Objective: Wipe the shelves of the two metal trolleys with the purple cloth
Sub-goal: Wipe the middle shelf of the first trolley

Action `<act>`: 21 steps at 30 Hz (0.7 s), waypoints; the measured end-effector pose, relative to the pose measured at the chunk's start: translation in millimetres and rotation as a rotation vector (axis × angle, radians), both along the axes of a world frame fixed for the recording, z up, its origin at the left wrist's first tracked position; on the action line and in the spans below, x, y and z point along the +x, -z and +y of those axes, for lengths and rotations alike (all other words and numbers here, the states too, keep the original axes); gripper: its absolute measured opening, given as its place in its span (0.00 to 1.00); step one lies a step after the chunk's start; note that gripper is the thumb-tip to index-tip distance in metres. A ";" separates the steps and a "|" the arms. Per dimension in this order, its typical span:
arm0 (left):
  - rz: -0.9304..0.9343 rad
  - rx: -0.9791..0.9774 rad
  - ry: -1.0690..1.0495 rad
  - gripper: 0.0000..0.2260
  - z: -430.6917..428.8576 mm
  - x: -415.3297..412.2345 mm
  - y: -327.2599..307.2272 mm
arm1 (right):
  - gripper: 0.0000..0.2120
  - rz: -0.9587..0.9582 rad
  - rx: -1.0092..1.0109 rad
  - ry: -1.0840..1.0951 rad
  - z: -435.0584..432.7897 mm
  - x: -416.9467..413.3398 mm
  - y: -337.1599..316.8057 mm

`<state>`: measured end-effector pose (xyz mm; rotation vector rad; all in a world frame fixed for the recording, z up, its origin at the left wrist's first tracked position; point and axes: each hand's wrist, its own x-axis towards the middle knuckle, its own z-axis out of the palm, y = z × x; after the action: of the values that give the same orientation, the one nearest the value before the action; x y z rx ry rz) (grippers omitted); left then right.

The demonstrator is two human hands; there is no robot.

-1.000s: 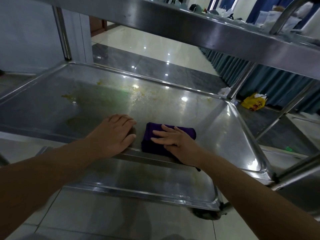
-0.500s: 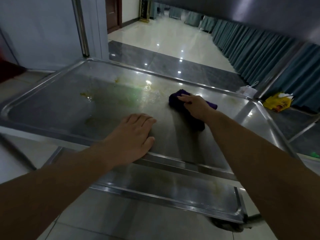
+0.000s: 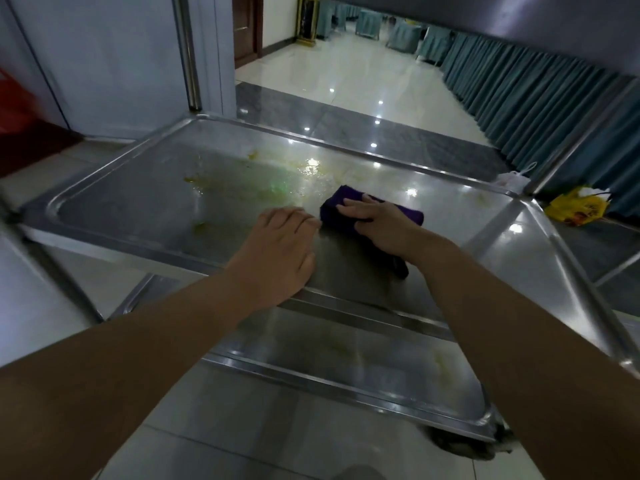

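Note:
The middle shelf of a metal trolley fills the view, smeared with yellow-green stains in its far left half. A folded purple cloth lies on the shelf right of centre. My right hand presses flat on the cloth with straight fingers. My left hand rests palm down on the shelf near its front rim, its fingertips almost touching the cloth's left end. The lower shelf shows below, with pale smears on it. Part of the cloth hangs dark under my right wrist.
The trolley's upper shelf overhangs at the top right. An upright post stands at the back left corner. A yellow bag and a white bag lie on the floor beyond the right rim. Teal table skirts line the right.
My right hand first pushed the cloth from the front rim to the far side, then drew it back a little toward my left hand. My left hand stayed near the front rim.

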<state>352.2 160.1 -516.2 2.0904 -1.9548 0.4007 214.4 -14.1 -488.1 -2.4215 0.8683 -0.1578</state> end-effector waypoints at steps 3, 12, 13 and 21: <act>-0.004 -0.084 -0.075 0.20 6.9 -3.7 -6.3 | 0.23 0.070 -0.078 -0.102 28.0 -8.5 1.1; -0.048 0.019 -0.089 0.20 32.2 35.3 -8.5 | 0.23 0.065 -0.069 -0.218 102.9 -34.0 -2.6; -0.055 0.011 -0.097 0.20 38.5 51.8 -6.2 | 0.24 0.063 -0.079 -0.223 105.4 -34.4 -1.9; 0.032 0.142 -0.137 0.36 63.9 186.4 0.2 | 0.25 0.005 -0.069 -0.088 88.7 -6.1 5.9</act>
<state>538.6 224.0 -516.5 2.3127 -1.8788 0.2599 208.3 74.6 -494.0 -2.5199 0.7679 -0.1504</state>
